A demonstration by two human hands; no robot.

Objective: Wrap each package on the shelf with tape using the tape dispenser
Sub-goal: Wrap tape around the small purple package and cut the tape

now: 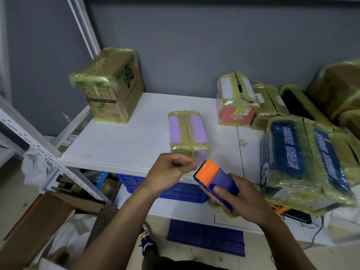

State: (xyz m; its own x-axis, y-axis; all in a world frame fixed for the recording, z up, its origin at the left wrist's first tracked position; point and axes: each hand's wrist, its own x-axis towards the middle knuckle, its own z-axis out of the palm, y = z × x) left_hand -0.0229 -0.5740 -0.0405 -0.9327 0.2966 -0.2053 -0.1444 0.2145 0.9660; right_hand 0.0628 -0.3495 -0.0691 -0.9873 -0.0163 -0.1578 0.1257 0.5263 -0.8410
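While the right hand (240, 199) grips the tape dispenser (211, 173) at the shelf (116, 143) edge, the left hand (171, 168) curls beside it, grasp unclear; the purple package (187, 131) lies on the shelf just beyond

— Legible anywhere?
— At three o'clock, on blue box (282, 149): white Chinese characters, seemingly "高端品质".
— And at ten o'clock?
— On brown box (116, 90): green print, too small to read.

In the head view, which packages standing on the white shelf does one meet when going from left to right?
brown carton → purple package → red package → blue box
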